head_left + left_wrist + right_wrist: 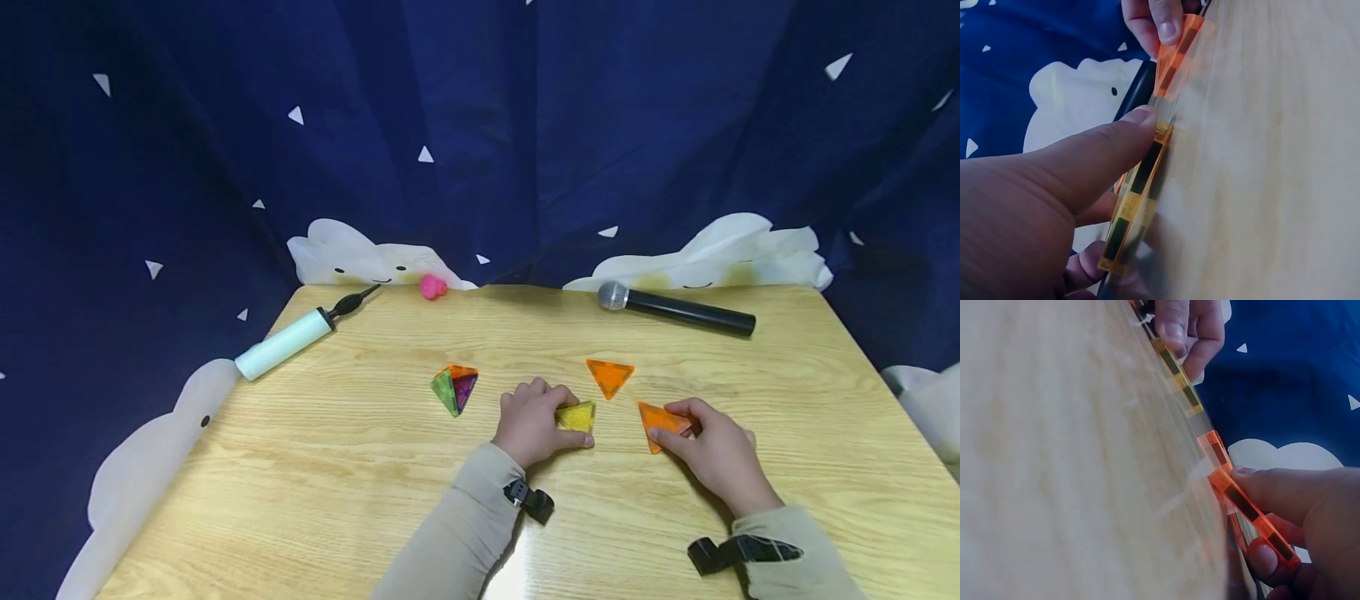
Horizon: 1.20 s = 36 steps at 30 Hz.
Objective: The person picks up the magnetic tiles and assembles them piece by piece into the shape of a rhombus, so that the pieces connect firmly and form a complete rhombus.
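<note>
My left hand (531, 421) grips a yellow translucent magnetic tile (577, 417) low over the table, thumb on its near side and fingers behind. To the right, my right hand (712, 450) pinches an orange triangular magnetic tile (658, 422) between thumb and fingers. A gap separates the yellow and orange tiles. Another orange triangular tile (610, 377) lies flat beyond them. In the left wrist view, the yellow tile's edge (1130, 206) shows dark magnets under the thumb. The right wrist view shows the held orange tile's edge (1254, 515); fingers partly hide its far side.
A small pyramid (456, 388) of green, orange and purple tiles stands left of my left hand. Farther back lie a pale-blue hand pump (288, 342), a pink toy (432, 287) and a black microphone (686, 311). A dark blue curtain (480, 125) borders the wooden table (315, 483).
</note>
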Tool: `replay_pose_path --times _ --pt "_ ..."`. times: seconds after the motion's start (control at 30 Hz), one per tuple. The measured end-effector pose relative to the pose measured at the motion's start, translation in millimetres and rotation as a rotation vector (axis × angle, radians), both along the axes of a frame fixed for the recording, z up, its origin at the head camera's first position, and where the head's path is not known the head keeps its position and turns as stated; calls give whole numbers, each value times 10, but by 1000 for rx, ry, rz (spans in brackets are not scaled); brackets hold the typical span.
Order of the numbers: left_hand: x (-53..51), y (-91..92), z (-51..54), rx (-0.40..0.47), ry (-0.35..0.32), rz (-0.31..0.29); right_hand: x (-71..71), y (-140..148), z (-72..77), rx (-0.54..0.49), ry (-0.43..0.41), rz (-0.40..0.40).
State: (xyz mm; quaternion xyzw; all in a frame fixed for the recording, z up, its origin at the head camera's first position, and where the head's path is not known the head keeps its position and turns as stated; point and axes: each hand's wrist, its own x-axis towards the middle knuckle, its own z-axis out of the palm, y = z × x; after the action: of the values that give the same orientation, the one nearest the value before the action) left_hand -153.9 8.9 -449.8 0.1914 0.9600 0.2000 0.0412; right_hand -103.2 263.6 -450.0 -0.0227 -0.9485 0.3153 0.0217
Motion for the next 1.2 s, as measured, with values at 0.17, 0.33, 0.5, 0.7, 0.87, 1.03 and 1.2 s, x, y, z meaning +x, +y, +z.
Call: replay_pose_path --times 0.17,0.33,0.5,0.7,0.87,1.03,1.2 --pt "45 109 2 -23 8 -11 77 -7 -2 -1 -18 -16" --pt "79 206 -1 -51 21 -47 129 -5 -21 -13 -42 -31" --pt "89 250 13 -48 18 -67 159 -8 -29 -30 -59 -44" --pt "97 256 47 -11 -5 -78 157 -16 -20 -26 -55 -41" --pt "88 272 57 14 -4 -62 136 -30 -12 -9 -16 -30" --pt "99 293 52 16 6 -58 148 -59 -19 -9 1 -37" --pt "98 340 46 12 10 -61 151 -92 -28 -16 4 -34"
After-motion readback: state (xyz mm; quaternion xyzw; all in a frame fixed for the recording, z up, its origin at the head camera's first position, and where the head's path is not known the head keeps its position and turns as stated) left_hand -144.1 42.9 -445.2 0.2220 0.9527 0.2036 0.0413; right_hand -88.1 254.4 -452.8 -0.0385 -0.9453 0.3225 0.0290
